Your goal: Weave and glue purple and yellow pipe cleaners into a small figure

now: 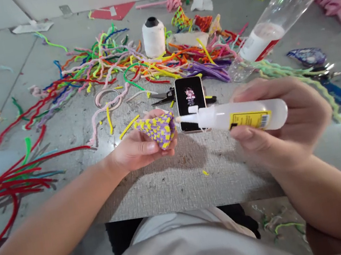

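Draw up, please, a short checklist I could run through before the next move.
1. Yellow-and-purple cone-shaped piece held in the left hand: ok.
2. White plastic squeeze bottle with yellow label held in the right hand: ok.
3. White tapered nozzle pointed towards the piece: ok.
4. Black-screened rectangular phone well away from the bottle: not ok, the bottle overlaps it in view.
5. Amount inside the bottle: cannot tell.

1 held btl (248, 117), 1 ph (189, 95), 1 spool (154, 38)

Bodyward of both grips, the tabletop (174, 191) allows passage; between and just beyond them the phone (188, 88) obstructs, farther out the white spool (154, 39), past the right hand (306, 123) a slanting bottle (289, 5).
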{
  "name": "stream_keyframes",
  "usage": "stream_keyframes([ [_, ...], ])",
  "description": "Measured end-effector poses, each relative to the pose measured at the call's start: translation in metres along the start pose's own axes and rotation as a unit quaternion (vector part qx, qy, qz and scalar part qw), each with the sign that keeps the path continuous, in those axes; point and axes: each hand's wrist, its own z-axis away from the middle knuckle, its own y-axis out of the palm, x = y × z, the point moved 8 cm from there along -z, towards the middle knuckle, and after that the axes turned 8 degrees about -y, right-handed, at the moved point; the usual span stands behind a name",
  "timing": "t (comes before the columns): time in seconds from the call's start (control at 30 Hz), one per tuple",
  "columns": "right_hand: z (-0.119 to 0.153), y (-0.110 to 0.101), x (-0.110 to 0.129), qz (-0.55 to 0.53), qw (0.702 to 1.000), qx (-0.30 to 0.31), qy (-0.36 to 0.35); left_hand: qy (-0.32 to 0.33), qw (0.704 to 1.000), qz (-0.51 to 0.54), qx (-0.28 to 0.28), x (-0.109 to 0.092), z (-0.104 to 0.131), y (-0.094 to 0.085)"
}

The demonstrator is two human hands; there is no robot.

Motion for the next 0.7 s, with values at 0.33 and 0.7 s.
stream_keyframes([
  [0.33, -0.001, 0.012, 0.003, 0.003, 0.998, 0.046, -0.034, 0.011, 1.000, -0.014, -0.003, 0.001, -0.001, 0.005],
  [0.7, 0.008, 0.008, 0.010, 0.066, 0.995, 0.033, -0.073, -0.008, 1.000, 0.011, 0.008, 0.011, 0.005, 0.003],
])
